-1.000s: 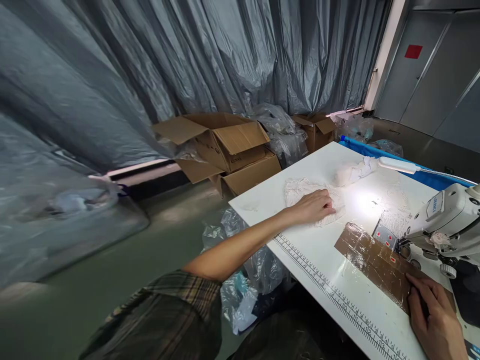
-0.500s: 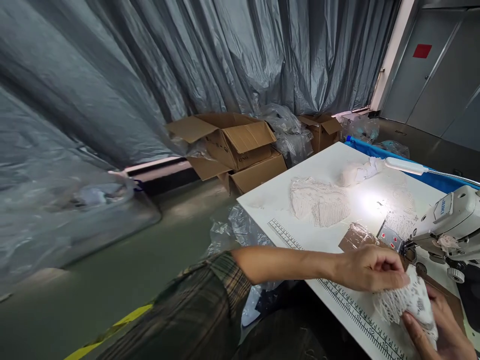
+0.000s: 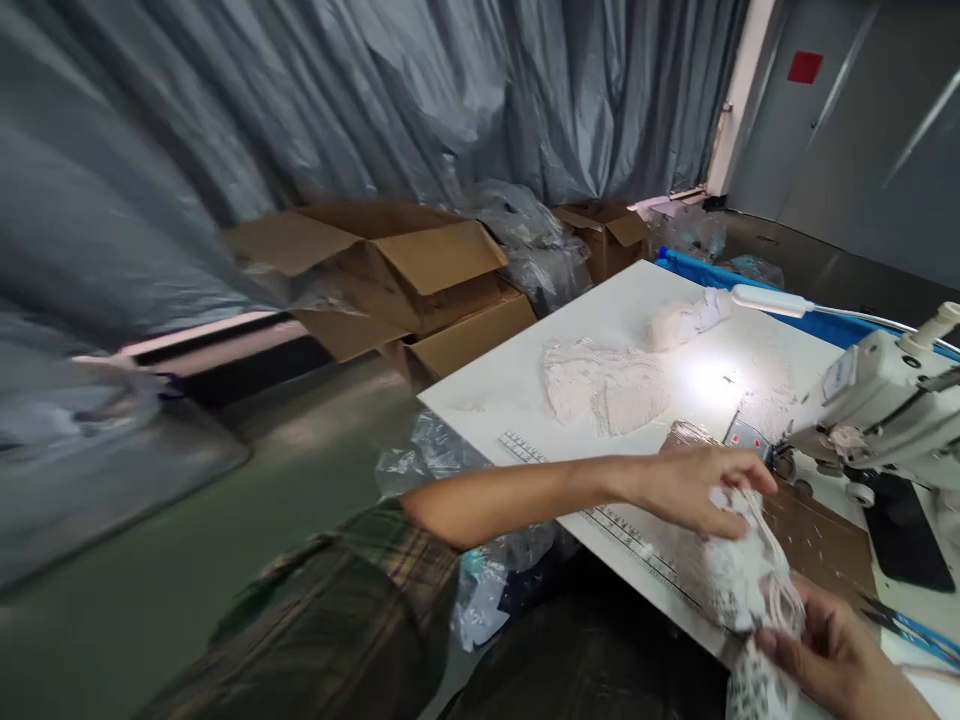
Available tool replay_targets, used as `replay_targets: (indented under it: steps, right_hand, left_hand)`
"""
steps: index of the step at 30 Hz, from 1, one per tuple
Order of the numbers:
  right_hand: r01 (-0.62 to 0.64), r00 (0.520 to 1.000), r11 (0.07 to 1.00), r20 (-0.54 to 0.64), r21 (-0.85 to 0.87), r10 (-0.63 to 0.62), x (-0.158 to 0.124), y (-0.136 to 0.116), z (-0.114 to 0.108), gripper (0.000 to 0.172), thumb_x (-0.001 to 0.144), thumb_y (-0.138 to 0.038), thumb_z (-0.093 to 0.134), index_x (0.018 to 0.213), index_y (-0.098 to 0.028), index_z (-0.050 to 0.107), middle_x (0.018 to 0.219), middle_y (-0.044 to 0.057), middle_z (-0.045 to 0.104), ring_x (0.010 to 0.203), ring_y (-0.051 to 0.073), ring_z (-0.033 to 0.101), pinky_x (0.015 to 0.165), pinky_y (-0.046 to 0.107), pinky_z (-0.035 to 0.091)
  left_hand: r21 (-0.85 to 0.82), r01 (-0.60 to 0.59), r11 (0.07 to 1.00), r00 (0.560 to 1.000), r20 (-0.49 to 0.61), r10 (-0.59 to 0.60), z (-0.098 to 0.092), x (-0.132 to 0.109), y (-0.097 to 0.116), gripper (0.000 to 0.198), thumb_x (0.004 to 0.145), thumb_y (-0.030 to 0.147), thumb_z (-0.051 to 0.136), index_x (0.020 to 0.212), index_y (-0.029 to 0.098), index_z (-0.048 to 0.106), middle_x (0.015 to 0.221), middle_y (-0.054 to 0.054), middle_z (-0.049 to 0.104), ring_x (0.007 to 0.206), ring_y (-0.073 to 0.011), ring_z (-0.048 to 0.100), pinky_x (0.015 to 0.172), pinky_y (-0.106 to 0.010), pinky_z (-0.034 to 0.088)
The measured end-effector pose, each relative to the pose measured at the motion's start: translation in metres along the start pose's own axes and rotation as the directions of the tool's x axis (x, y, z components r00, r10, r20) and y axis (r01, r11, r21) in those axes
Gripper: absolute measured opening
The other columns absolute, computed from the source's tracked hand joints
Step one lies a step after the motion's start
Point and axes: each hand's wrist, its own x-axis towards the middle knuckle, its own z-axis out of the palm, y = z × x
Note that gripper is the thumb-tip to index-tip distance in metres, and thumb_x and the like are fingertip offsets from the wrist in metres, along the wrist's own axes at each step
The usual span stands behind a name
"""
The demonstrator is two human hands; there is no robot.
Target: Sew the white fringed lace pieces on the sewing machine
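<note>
Lace (image 3: 735, 590) is being held lower right of frame, clamped by fingers of left hand (image 3: 694, 490) above, right hand (image 3: 840, 650) below. Brown board (image 3: 821, 535) is being partly blocked by left hand; table (image 3: 487, 395) is being shared by sewing machine (image 3: 862, 400), right edge, and other lace pieces (image 3: 634, 400).

A white, openwork lace piece (image 3: 739, 585) is held bunched in the near right of the scene. It is gripped at two places and slanted from far left to near right, with loose cords bunched along its right side.
</note>
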Motion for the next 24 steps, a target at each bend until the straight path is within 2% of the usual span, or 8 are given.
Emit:
replay_targets:
  steps: [1, 3, 7, 12, 15, 18, 21, 24]
  right_hand:
    - [0.007, 0.999, 0.999, 0.033, -0.043, -0.005, 0.004, -0.005, -0.009, 0.048, 0.066, -0.061, 0.077, 0.083, -0.017, 0.069, 0.075, 0.004, 0.067, 0.068, 0.015, 0.059, 0.062, 0.025, 0.049]
    - [0.029, 0.994, 0.988, -0.103, -0.152, -0.045, 0.014, -0.012, -0.027, 0.047, 0.067, -0.062, 0.072, 0.075, -0.017, 0.067, 0.072, 0.003, 0.065, 0.064, 0.014, 0.055, 0.058, 0.024, 0.046]
    - [-0.070, 0.868, 0.915, -0.477, -0.396, -0.140, 0.031, -0.016, -0.053, 0.047, 0.070, -0.060, 0.063, 0.085, -0.017, 0.072, 0.070, 0.004, 0.065, 0.061, 0.015, 0.054, 0.054, 0.026, 0.041]
    - [-0.219, 0.800, 0.832, -0.582, -0.510, -0.146, 0.040, -0.025, -0.056, 0.041, 0.075, -0.054, 0.057, 0.085, -0.017, 0.072, 0.064, 0.004, 0.065, 0.059, 0.018, 0.056, 0.055, 0.028, 0.039]
    - [-0.240, 0.787, 0.796, -0.591, -0.556, -0.176, 0.040, -0.026, -0.056, 0.036, 0.076, -0.051, 0.058, 0.083, -0.019, 0.072, 0.060, 0.002, 0.063, 0.058, 0.018, 0.056, 0.055, 0.029, 0.038]
    - [-0.252, 0.763, 0.800, -0.621, -0.545, -0.183, 0.037, -0.021, -0.060, 0.037, 0.071, -0.052, 0.063, 0.085, -0.020, 0.071, 0.054, -0.001, 0.058, 0.054, 0.017, 0.052, 0.054, 0.028, 0.037]
    - [-0.171, 0.767, 0.917, -0.632, -0.362, -0.107, 0.035, -0.018, -0.056, 0.042, 0.063, -0.054, 0.070, 0.087, -0.018, 0.068, 0.057, -0.002, 0.057, 0.053, 0.014, 0.049, 0.051, 0.028, 0.037]
    - [-0.046, 0.811, 0.999, -0.585, -0.005, 0.035, 0.040, -0.026, -0.039, 0.052, 0.056, -0.055, 0.077, 0.089, -0.018, 0.063, 0.065, 0.000, 0.062, 0.055, 0.013, 0.052, 0.049, 0.027, 0.041]
  left_hand:
    - [0.081, -0.004, 0.997, 1.000, -0.023, 0.006, -0.004, 0.001, -0.003, 0.043, 0.077, 0.022, 0.065, 0.120, 0.018, 0.059, 0.114, -0.006, 0.063, 0.100, -0.0186, 0.060, 0.082, -0.029, 0.049]
    - [0.259, 0.020, 0.966, 0.998, -0.062, -0.004, -0.011, 0.004, -0.009, 0.047, 0.078, 0.019, 0.060, 0.125, 0.018, 0.055, 0.105, -0.005, 0.065, 0.089, -0.0172, 0.061, 0.075, -0.028, 0.048]
    - [0.630, 0.049, 0.775, 0.998, -0.054, -0.019, -0.016, 0.014, -0.024, 0.043, 0.087, 0.013, 0.049, 0.130, 0.010, 0.048, 0.101, -0.012, 0.064, 0.081, -0.0190, 0.060, 0.067, -0.029, 0.046]
    - [0.783, -0.224, 0.580, 0.941, 0.021, 0.337, -0.006, 0.030, -0.047, 0.035, 0.088, 0.003, 0.042, 0.119, 0.013, 0.057, 0.133, -0.017, 0.056, 0.112, -0.0248, 0.059, 0.084, -0.037, 0.052]
    - [0.698, -0.422, 0.579, 0.888, 0.190, 0.418, 0.000, 0.036, -0.057, 0.023, 0.095, 0.017, 0.051, 0.113, 0.017, 0.064, 0.132, -0.011, 0.062, 0.112, -0.0233, 0.062, 0.095, -0.041, 0.051]
    - [0.679, -0.407, 0.611, 0.907, 0.220, 0.359, 0.002, 0.034, -0.061, 0.023, 0.095, 0.030, 0.058, 0.113, 0.018, 0.067, 0.130, -0.011, 0.064, 0.114, -0.0260, 0.062, 0.098, -0.044, 0.048]
    - [0.650, -0.360, 0.669, 0.926, 0.160, 0.343, 0.000, 0.027, -0.058, 0.030, 0.097, 0.037, 0.056, 0.115, 0.015, 0.067, 0.131, -0.015, 0.063, 0.117, -0.0284, 0.059, 0.101, -0.046, 0.044]
    - [0.499, -0.242, 0.832, 0.961, 0.002, 0.278, -0.005, 0.020, -0.047, 0.041, 0.097, 0.047, 0.052, 0.121, 0.015, 0.063, 0.125, -0.015, 0.064, 0.111, -0.0269, 0.060, 0.092, -0.042, 0.047]
